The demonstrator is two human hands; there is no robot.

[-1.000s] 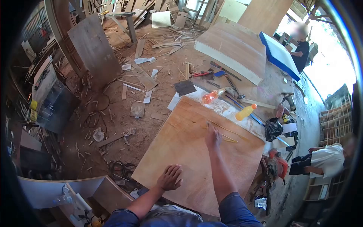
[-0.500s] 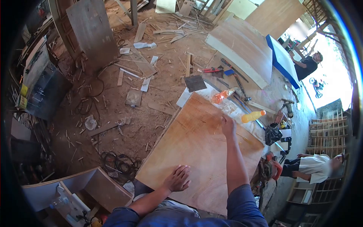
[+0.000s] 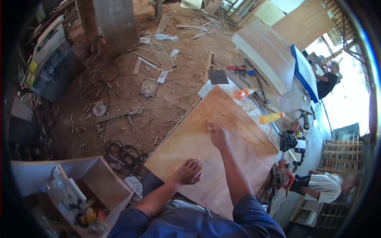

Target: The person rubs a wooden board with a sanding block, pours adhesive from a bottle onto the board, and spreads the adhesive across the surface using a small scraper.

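The plywood panel (image 3: 170,158) lies beside the yellow bottle (image 3: 272,118); the person's left hand (image 3: 188,171) rests open on it, apart from the curled right hand (image 3: 219,138), its hold unclear. A rightward sweep could smear the yellow streaks (image 3: 249,137).

Not getting any readable text on my feed, tbh. The yellow bottle (image 3: 272,118) and the orange-red bottle (image 3: 243,94) show no lettering I can make out, and same goes for the clear plastic bottle (image 3: 52,185) over in the open wooden box (image 3: 95,174). The red power tool (image 3: 282,176) is too small and blurry for me to pick out a brand or number on it.
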